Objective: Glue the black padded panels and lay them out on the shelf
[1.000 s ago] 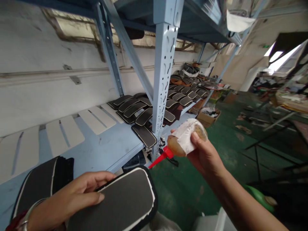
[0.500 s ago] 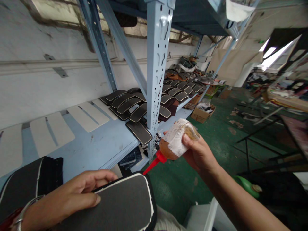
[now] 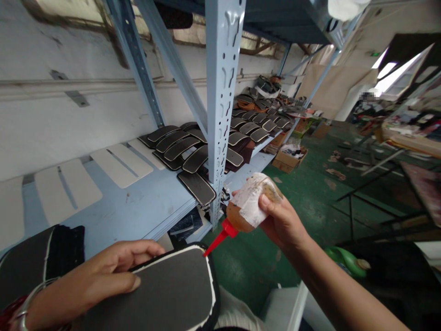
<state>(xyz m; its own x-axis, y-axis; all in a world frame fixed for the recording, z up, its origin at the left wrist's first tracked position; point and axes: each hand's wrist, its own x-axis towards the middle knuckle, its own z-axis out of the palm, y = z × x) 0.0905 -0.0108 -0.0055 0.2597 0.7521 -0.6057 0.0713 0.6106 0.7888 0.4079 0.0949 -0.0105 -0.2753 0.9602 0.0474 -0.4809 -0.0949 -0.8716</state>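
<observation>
The right hand (image 3: pixel 280 218) is closed around the bottle (image 3: pixel 253 200), thumb on its white wrap, and tips it so that the red nozzle (image 3: pixel 218 241) points down and away toward the left hand's side. The left hand (image 3: pixel 110 271) grips the pad (image 3: pixel 165 289), thumb on the grey face and fingers loosely curled at the far edge; how firmly it pinches below, I cannot tell. The pad reaches out from the left hand, below and to the left of the right hand, with the nozzle's tip at its far corner, on or just over the white border (image 3: pixel 209 276); contact is unclear.

The likeliest fault is probably a blot at that corner: too hard a squeeze, or a pause there, could let the amber contents pool and run onto the grey face. A wobble of the right wrist might drag the tip off the border onto the dark rim. The pad's near end is held and its far end juts out, so a push from the nozzle could tilt it. The left thumb, lying well inside the border, seems safe from smears, but sliding it outward could spoil the edge.
</observation>
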